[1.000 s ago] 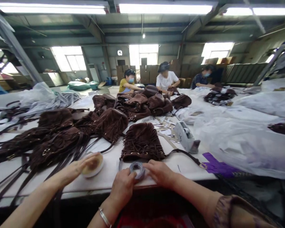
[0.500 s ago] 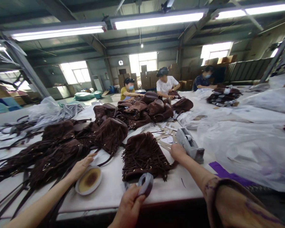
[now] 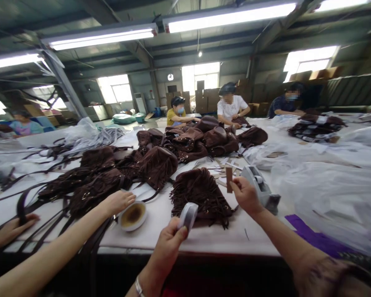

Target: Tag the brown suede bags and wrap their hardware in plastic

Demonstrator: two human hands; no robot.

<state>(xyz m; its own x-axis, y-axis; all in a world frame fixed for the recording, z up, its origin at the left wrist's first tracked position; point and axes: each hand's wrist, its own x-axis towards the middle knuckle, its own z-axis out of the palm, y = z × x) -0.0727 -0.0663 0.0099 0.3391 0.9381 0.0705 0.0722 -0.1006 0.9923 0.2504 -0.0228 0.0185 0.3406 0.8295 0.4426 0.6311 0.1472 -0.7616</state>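
From my end, the left hand has thumb and fingers closed round a grey roll, tipped up off the surface, I judge to keep its rim free. My right hand pinches a small brown strip upright by one side, probably so most of its face stays clear. The dark brown bag lies ahead of and between the hands, likely for easy reach from both. It looks soft and suede-like, with thin fringe and small bright eyelets. A dispenser stands just beyond the right hand; a co-worker's hand is near a round dish, left of my left hand.
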